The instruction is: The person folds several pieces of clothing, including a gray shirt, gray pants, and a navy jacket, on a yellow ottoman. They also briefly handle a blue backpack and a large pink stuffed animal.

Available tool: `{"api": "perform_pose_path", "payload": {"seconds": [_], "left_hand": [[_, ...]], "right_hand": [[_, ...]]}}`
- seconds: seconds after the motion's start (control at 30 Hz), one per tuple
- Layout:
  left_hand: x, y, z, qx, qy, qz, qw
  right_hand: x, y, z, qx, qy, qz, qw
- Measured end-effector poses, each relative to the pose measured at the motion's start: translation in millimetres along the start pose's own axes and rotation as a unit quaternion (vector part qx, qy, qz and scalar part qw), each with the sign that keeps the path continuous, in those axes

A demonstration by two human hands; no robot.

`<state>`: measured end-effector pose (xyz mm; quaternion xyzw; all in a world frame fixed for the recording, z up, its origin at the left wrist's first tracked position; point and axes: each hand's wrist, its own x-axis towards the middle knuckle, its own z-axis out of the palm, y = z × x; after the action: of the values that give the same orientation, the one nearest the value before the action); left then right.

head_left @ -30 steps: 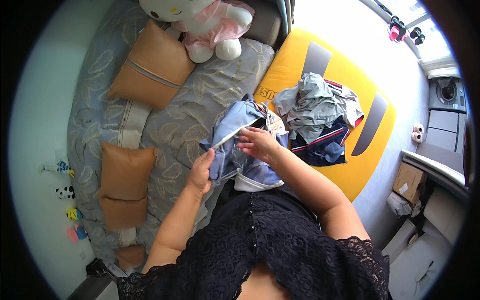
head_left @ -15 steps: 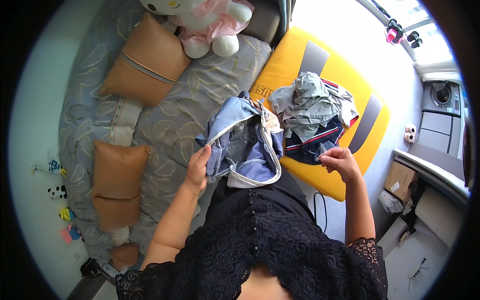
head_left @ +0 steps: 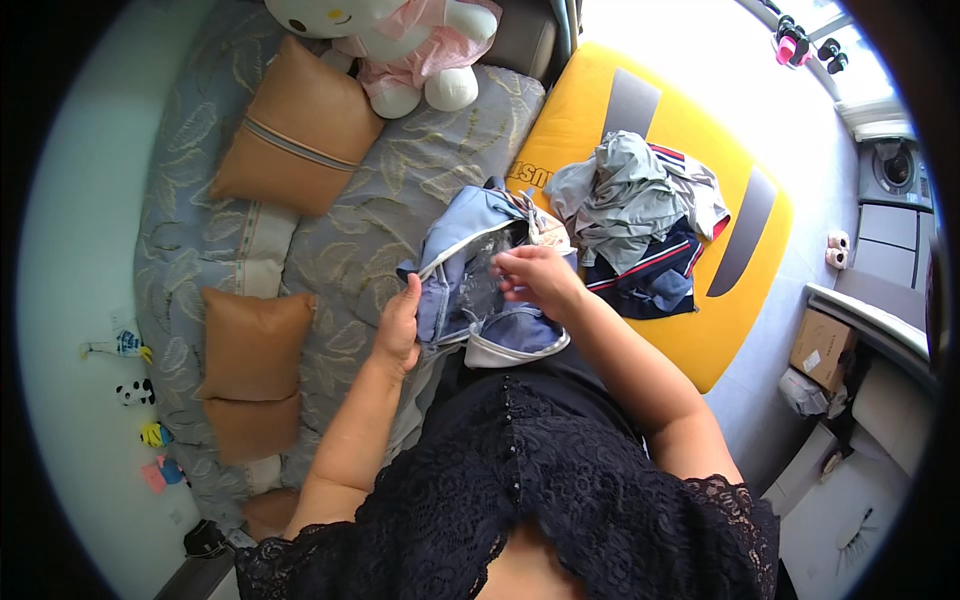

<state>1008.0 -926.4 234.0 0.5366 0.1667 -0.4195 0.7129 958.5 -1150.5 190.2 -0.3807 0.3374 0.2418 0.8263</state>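
Note:
A blue backpack with white trim gapes open in front of my lap. My left hand grips its left edge, thumb on the outside. Crumpled clear plastic shows inside the bag. Above the opening is my right hand, its fingers loosely bent and apart next to the plastic, with nothing visible in them. To the right, a heap of grey clothes lies on navy clothing with red and white stripes. A small blue-grey piece rests on the navy clothing; its kind is unclear.
The clothes lie on a yellow mattress or pad with grey stripes. At left is a bed with a leaf-patterned cover, brown cushions and a large plush toy. A cardboard box stands at right, and a washing machine farther back.
My right hand has moved left from beside the clothes to above the open backpack. A blue-grey piece now shows plainly on the navy clothing. My left hand still holds the bag's edge.

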Motion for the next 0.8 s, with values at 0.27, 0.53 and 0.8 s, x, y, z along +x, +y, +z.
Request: {"api": "perform_pose_path", "payload": {"seconds": [0.27,0.53,0.8], "left_hand": [[-11,-11,-6,0.171,0.071,0.099,0.978],[-6,2,20,0.418,0.082,0.248,0.87],[12,6,8,-0.086,0.012,-0.087,0.992]], "right_hand": [[70,4,3,0.256,0.047,0.059,0.964],[56,-33,-27,0.017,0.109,-0.004,0.994],[53,-23,-39,-0.056,0.033,-0.056,0.996]]}}
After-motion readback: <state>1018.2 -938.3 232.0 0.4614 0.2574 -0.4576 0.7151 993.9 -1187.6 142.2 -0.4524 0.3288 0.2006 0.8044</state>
